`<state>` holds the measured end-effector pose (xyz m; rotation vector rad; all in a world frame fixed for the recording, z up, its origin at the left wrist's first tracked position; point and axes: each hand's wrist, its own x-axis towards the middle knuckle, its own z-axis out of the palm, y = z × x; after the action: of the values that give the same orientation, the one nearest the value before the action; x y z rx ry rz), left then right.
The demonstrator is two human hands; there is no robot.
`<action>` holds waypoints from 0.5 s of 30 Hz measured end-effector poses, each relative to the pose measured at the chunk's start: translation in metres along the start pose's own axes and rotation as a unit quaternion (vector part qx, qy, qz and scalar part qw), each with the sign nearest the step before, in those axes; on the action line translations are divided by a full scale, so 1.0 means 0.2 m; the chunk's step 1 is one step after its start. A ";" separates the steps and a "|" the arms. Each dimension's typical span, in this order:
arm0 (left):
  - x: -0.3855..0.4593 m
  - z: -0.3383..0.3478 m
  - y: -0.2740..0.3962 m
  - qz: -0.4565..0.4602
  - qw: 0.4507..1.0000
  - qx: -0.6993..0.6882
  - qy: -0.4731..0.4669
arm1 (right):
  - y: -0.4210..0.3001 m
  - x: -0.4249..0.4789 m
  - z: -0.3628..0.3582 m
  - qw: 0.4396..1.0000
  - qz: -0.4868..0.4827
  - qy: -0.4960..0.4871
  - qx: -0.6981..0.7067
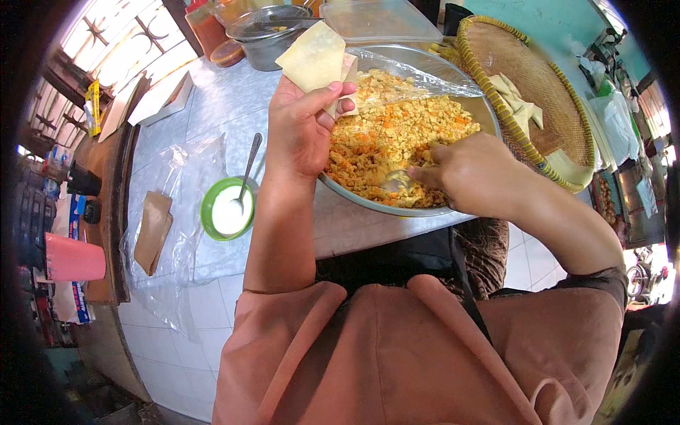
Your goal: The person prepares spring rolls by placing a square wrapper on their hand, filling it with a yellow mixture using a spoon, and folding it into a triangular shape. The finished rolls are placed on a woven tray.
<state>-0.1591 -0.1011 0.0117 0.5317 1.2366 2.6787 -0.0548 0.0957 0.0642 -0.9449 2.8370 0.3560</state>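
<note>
Pale folded pastry wrapper sheets [314, 56] are held upright in my left hand [308, 125], over the left rim of a large metal bowl [372, 208]. Crumbly yellow filling with orange bits [419, 119] fills the bowl, and clear plastic film [419, 77] lies over its far part. Inside the bowl, my right hand [473, 172] holds a metal spoon [398, 181], slightly blurred, with its tip in the filling. Left of my left forearm stands a green bowl of white paste [229, 212], with another spoon [249, 164] leaning in it.
A round woven bamboo tray [552, 101] with folded wrappers [512, 101] stands at the right. At the left, brown wrapper pieces [153, 231] lie on a clear plastic bag [186, 196]. A metal pot with a strainer [271, 45] and a lidded plastic container [380, 21] stand behind.
</note>
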 end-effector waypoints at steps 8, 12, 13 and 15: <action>0.04 -0.01 0.00 0.000 0.998 0.046 0.036 | 0.13 0.23 0.07 0.994 0.069 -0.019 -0.077; 0.04 -0.02 -0.01 -0.005 0.999 0.023 0.035 | 0.20 0.26 -0.07 0.988 0.136 -0.041 -0.066; 0.04 -0.02 -0.01 -0.002 0.999 0.025 0.035 | 0.20 0.27 -0.09 0.985 0.154 -0.042 -0.060; 0.03 -0.02 0.00 0.004 0.999 0.030 0.034 | 0.14 0.29 -0.07 0.993 0.109 -0.016 0.037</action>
<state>-0.1665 -0.1017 0.0110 0.4583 1.3398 2.6953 -0.1196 0.0800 0.0721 -0.6104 2.9074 0.2820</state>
